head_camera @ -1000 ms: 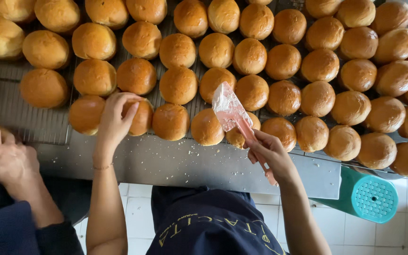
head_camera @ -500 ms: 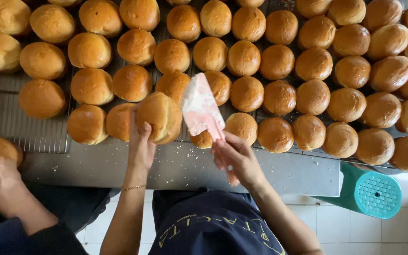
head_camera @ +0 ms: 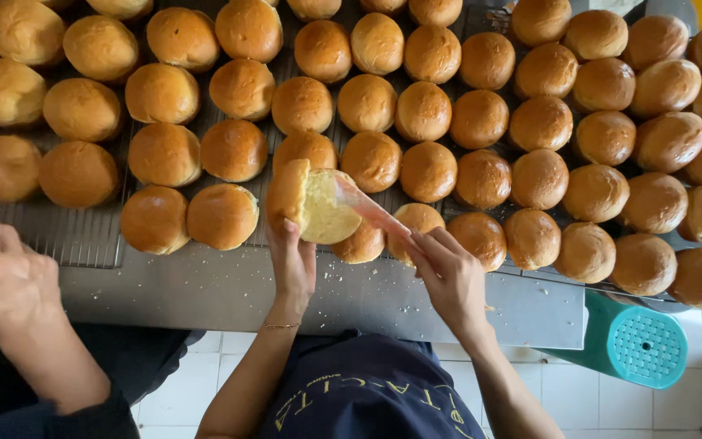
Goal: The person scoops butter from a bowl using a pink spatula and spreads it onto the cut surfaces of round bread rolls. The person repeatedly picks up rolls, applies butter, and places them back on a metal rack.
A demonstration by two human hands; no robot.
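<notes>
**One bun split open among rows of whole ones**

A person's left hand (head_camera: 292,258) holds a split bun (head_camera: 312,203) up over the near edge of a wire rack (head_camera: 75,237), fingers closed around its browned crust so that the pale yellow crumb faces right. The right hand (head_camera: 448,276) is pinched shut on a thin, pinkish, translucent scraper (head_camera: 371,211), whose tip lies against the cut face of the bun.

Judging by how things lie, the work is at an early stage: this is the only bun seen opened, while dozens of whole buns (head_camera: 481,118) sit untouched in close rows across the rack, domed tops up. No filling or spread can be made out on the blade or on the crumb, so whether the open face has been coated cannot be told.

The bun in hand is round, golden brown on the outside, soft and finely textured inside, and hinged rather than cut clean through, as far as the view shows. Crumbs speckle the steel table (head_camera: 205,289) just below the hands.

At the left edge another person's hand (head_camera: 2,280) rests near the rack, apart from the work. A green stool (head_camera: 635,341) stands on the tiled floor (head_camera: 692,406) to the right.
</notes>
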